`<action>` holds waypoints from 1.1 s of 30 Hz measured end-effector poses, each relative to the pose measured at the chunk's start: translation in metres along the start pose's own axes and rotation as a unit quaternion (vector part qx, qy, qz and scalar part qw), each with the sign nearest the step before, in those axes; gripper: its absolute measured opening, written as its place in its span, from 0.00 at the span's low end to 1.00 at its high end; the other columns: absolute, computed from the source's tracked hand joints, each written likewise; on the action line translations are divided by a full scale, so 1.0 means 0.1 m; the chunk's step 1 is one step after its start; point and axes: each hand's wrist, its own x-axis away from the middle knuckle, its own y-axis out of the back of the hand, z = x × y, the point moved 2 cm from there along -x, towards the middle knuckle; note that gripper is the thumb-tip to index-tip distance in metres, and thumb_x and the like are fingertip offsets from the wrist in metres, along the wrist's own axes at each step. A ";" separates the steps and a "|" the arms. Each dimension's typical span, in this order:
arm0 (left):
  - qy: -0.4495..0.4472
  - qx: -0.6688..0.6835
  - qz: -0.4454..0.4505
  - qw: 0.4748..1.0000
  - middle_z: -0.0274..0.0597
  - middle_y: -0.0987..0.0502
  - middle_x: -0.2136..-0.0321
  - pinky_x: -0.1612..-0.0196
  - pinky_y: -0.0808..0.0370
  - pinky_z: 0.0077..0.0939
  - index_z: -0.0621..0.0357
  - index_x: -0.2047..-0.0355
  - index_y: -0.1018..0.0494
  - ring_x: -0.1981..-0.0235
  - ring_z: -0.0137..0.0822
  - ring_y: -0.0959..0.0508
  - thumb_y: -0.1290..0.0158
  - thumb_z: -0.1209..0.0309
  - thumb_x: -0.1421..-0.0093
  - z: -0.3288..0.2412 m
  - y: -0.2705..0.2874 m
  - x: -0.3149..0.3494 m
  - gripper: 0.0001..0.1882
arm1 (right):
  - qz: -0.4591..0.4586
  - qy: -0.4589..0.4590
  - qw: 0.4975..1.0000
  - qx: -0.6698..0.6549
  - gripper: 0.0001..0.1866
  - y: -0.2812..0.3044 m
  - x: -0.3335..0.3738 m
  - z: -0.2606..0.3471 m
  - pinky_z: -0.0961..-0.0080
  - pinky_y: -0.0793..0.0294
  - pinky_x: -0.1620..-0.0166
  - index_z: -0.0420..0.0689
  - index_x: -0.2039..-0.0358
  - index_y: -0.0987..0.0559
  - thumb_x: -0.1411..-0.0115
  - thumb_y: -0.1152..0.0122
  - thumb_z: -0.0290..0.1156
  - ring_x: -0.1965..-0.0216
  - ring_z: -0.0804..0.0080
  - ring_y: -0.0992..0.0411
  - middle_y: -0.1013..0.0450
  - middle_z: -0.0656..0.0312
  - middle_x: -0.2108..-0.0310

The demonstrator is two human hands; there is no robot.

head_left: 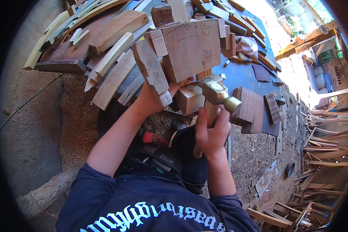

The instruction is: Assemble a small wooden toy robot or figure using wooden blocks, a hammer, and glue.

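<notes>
My right hand (pixel 214 129) is wrapped around the wooden handle of a hammer (pixel 216 94). The hammer's brass-coloured metal head is held just right of a small wooden block (pixel 191 99). Behind a rough, pale-edged wood piece (pixel 150 71), my left hand (pixel 152 98) is partly hidden. Its visible fingers curl against the lower edge of a broad wooden block (pixel 191 48) marked with dotted lines. A short light wood piece (pixel 157 43) sits against that block's left side.
Curved wooden strips (pixel 118 83) and offcuts cover the bench (pixel 243 79) at left and back. A stepped wooden block (pixel 249 110) stands at the bench's right end. Shavings litter the ground (pixel 243 166), and stacked wood scraps (pixel 328 145) line the right side. A cloth (pixel 246 47) lies among the pieces.
</notes>
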 end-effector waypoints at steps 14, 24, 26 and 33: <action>-0.085 -0.205 0.031 0.975 0.45 0.23 0.48 0.43 0.25 0.34 0.63 0.41 0.35 0.46 0.35 0.23 0.39 0.72 0.35 0.09 0.08 0.02 0.25 | 0.061 0.059 0.993 0.088 0.11 0.23 -0.18 0.36 0.69 0.23 0.71 0.37 0.52 0.24 0.32 0.41 0.28 0.76 0.63 0.20 0.21 0.53 0.72; -0.010 -0.142 0.034 0.989 0.44 0.28 0.43 0.40 0.28 0.34 0.63 0.37 0.38 0.42 0.34 0.27 0.46 0.73 0.31 0.18 0.15 0.10 0.25 | 0.115 0.039 0.990 0.068 0.15 0.15 -0.29 0.30 0.52 0.26 0.72 0.33 0.54 0.27 0.35 0.36 0.30 0.75 0.37 0.24 0.24 0.43 0.73; -0.008 -0.124 0.047 0.991 0.44 0.28 0.43 0.40 0.27 0.34 0.62 0.37 0.38 0.43 0.33 0.27 0.46 0.73 0.31 0.14 0.18 0.07 0.24 | 0.102 0.078 0.983 0.131 0.14 0.09 -0.28 0.27 0.48 0.28 0.74 0.34 0.59 0.29 0.35 0.36 0.31 0.76 0.35 0.25 0.25 0.41 0.75; -0.049 -0.126 0.051 0.990 0.44 0.22 0.49 0.42 0.25 0.33 0.61 0.41 0.35 0.47 0.33 0.22 0.44 0.72 0.31 0.00 0.11 0.06 0.21 | 0.115 0.029 0.986 0.120 0.12 0.00 -0.09 0.18 0.49 0.29 0.77 0.35 0.65 0.29 0.37 0.34 0.28 0.78 0.37 0.26 0.27 0.43 0.78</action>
